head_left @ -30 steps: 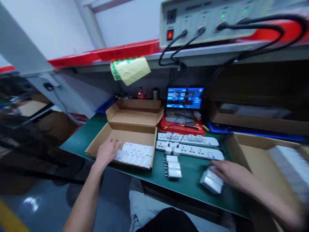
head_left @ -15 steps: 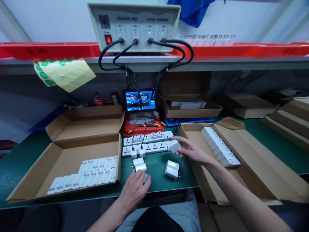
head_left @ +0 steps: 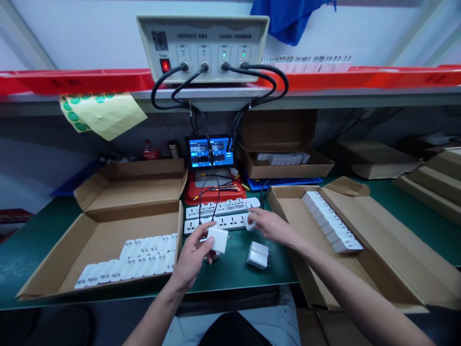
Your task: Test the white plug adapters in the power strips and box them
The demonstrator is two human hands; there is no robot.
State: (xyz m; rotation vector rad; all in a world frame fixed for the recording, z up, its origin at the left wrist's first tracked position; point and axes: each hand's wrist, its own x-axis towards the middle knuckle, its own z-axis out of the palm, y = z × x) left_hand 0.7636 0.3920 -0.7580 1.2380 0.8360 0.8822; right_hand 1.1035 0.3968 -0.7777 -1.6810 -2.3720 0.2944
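My left hand (head_left: 194, 252) is closed on a white charger plug (head_left: 218, 239), lifted in front of the power strips, its flat face toward me. My right hand (head_left: 268, 225) pinches a second white charger (head_left: 249, 221) by the right end of the nearer white power strip (head_left: 230, 221). Below that hand, a pair of white chargers (head_left: 258, 255) stands on the green table (head_left: 236, 278) with prongs pointing right. Two thin black cables run down to the nearer strip; their lower ends are partly hidden behind my left hand and its charger.
An open cardboard box (head_left: 97, 230) with rows of white chargers lies at left; another (head_left: 298, 216) with one row lies at right. Behind the strips are a red tray (head_left: 190, 192) and a lit screen (head_left: 201, 153). A grey test unit (head_left: 205, 36) sits on the shelf.
My left hand has risen from the near table edge with a charger in it. My right hand has shifted slightly left, its charger turned and now mostly covered by the fingers.
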